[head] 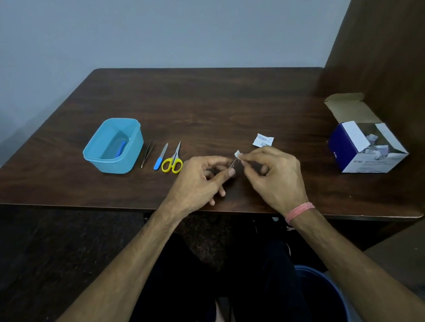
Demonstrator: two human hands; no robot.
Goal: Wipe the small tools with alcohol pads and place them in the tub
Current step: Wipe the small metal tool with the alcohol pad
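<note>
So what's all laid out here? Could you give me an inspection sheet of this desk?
Surface: dark wooden table.
Job's things: blue tub at left with a blue-handled tool inside; tweezers, nail file and yellow scissors lie in a row beside it; open box of pads at right.
Clutter: torn wrapper.
Grippers: left hand holds a small metal tool; right hand pinches a white pad against its tip.
Cables: nothing seen.
Surroundings: grey wall, wooden panel at right, blue bin under the table.
</note>
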